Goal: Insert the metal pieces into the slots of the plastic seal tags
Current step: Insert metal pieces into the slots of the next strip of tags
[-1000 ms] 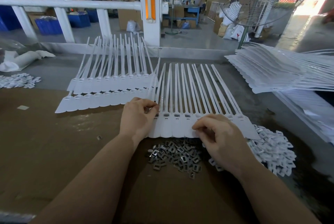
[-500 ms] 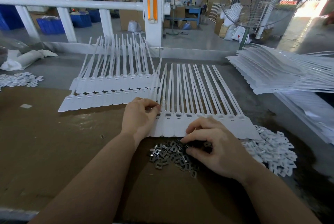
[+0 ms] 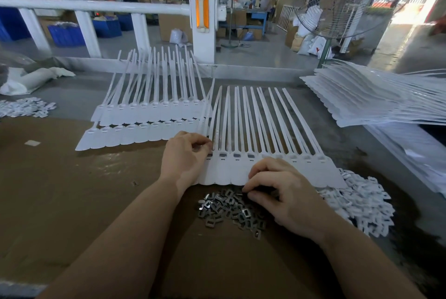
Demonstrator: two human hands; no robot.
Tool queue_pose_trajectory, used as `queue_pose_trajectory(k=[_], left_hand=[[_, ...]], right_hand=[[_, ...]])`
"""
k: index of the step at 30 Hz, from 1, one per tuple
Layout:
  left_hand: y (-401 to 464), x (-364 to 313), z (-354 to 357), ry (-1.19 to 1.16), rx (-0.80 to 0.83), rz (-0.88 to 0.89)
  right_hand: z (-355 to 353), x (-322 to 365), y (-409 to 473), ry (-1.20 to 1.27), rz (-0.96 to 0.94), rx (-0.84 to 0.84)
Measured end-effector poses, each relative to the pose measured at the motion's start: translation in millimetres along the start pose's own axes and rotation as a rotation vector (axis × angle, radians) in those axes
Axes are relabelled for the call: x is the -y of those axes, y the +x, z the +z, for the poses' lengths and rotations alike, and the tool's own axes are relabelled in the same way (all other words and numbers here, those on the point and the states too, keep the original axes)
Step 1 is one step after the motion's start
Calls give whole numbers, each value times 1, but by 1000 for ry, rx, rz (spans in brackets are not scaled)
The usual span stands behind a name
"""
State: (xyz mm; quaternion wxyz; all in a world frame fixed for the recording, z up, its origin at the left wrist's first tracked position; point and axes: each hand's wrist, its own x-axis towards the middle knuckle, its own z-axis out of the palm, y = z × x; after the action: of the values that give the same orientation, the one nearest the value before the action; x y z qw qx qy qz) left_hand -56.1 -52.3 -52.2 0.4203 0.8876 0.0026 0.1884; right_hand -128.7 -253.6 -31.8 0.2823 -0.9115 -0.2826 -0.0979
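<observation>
Beside the metal pieces (image 3: 229, 207), seal tags (image 3: 265, 166) lie with straps pointing away; left hand (image 3: 185, 156) pinches one end tag, right hand (image 3: 277, 192) curls, picking among pieces (no legible writing).

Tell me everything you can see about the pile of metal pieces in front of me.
The pile of metal pieces is a loose heap of small, flat, grey, shiny rectangular clips with square holes, lying jumbled on the brown cardboard, just below the row of seal tags. The right hand reaches into its right side.
</observation>
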Motion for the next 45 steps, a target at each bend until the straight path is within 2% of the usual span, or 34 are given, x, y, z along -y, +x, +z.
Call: queue_pose_trajectory(k=[17,31,38,45], left_hand=[[-1,-1,-1,1,10,4],[-1,-2,-1,-13,14,-14],[0,0,-1,-6,13,-11],[0,0,-1,-6,26,-7]], right_hand=[[0,0,-1,-30,6,50],[-5,2,1,101,46,8],[-8,5,-1,103,56,145],[-8,5,-1,99,32,204]])
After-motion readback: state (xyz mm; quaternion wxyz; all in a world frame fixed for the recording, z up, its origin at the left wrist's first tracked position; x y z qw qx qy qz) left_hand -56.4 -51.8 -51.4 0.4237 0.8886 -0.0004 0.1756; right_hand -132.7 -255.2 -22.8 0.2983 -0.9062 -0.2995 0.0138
